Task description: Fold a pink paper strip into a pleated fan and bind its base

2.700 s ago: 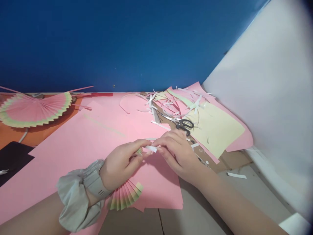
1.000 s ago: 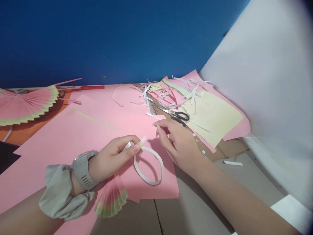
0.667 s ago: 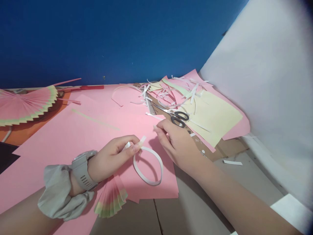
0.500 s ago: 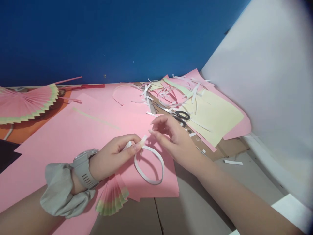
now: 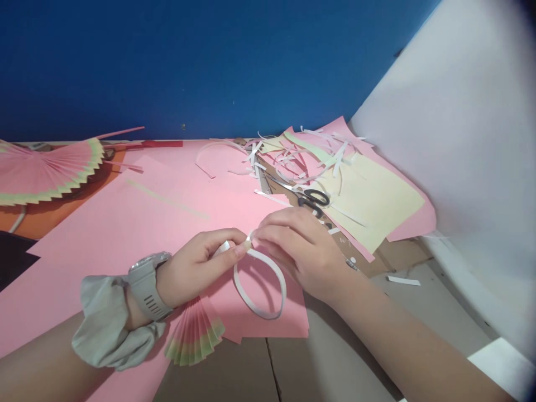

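My left hand [image 5: 205,262] is closed, thumb against forefinger, on a narrow white strip [image 5: 281,296] that hangs below the fingertips in a loop. A short white end of the strip also shows above the thumb. Below this hand a small pleated paper fan [image 5: 196,338], pink with a green-yellow edge, spreads out; its upper part is hidden behind the hand. My right hand [image 5: 307,251] meets the left fingertips, its fingers closed at the upper end of the strip. What exactly lies between the right fingertips is mostly hidden.
Large pink sheets [image 5: 167,178] lie under the hands. Black-handled scissors [image 5: 317,197] rest beyond the right hand, near tangled paper offcuts [image 5: 293,162] and a pale yellow sheet [image 5: 377,195]. A bigger pleated fan [image 5: 46,173] lies at left. A blue wall [image 5: 209,67] rises behind.
Earlier both hands were together; then the right hand drew away while the strip hung looped from the left. Over the last half second the right hand has come back and closed at the strip's end.
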Available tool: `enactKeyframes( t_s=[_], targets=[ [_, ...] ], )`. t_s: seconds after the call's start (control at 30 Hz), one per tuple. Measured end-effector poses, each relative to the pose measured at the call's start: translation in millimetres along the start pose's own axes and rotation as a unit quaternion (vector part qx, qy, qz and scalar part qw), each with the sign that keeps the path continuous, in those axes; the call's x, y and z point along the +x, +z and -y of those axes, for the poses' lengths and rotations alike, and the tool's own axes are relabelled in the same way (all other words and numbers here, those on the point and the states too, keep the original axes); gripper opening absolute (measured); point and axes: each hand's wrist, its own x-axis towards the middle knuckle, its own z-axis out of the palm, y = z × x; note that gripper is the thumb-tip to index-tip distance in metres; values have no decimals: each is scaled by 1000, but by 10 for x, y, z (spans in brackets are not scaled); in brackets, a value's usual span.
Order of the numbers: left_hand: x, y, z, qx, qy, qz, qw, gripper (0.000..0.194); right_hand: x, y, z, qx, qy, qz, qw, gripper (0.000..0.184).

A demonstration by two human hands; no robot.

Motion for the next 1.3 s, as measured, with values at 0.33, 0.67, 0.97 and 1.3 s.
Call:
enactKeyframes(
  t_s=[0.33,0.67,0.97,1.3],
  targets=[
    [24,21,-26,-16,10,-13,1000,24,7,36,-22,2,14,9,1000,13],
    [10,10,-1,42,-5,-36,998,23,39,25,-9,20,20,11,1000,12],
    [10,8,-9,54,-3,-39,998,20,40,13,-30,60,53,27,996,14],
    [16,19,-21,49,-5,-52,997,16,41,-40,-29,13,176,-4,984,11]
  ],
)
